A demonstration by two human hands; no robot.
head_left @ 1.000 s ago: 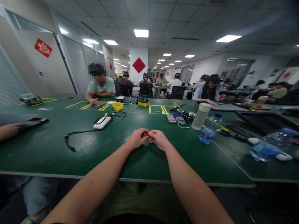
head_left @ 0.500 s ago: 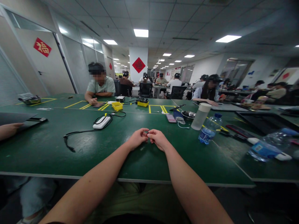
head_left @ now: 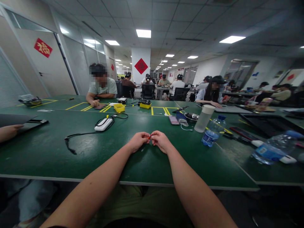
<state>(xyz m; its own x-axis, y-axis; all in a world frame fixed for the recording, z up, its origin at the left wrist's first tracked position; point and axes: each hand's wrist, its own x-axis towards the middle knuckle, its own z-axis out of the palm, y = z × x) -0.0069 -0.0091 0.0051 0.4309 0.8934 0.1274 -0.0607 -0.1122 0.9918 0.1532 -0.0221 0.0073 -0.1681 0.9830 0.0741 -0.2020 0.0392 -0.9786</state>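
Both hands meet above the green table (head_left: 95, 161), near its middle. My left hand (head_left: 139, 141) pinches a small red object (head_left: 149, 137) between its fingertips. From the other side, the fingertips of my right hand (head_left: 161, 141) are pressed together at the same object, which is too small to name. A white power bank (head_left: 103, 124) with a black cable lies to the left, beyond my left hand. On the right stand a frosted bottle (head_left: 204, 118) and a clear water bottle (head_left: 213, 131).
Two yellow trays (head_left: 119, 108) (head_left: 145, 104) and a metal bowl (head_left: 191, 117) sit farther back. Another water bottle (head_left: 273, 150) leans at the right. A person (head_left: 102, 84) sits across the table; another person's hand (head_left: 9, 133) is at the left edge.
My fingers have shifted slightly around the small object, and its red part now shows between them. My left hand's fingers are straighter than before.
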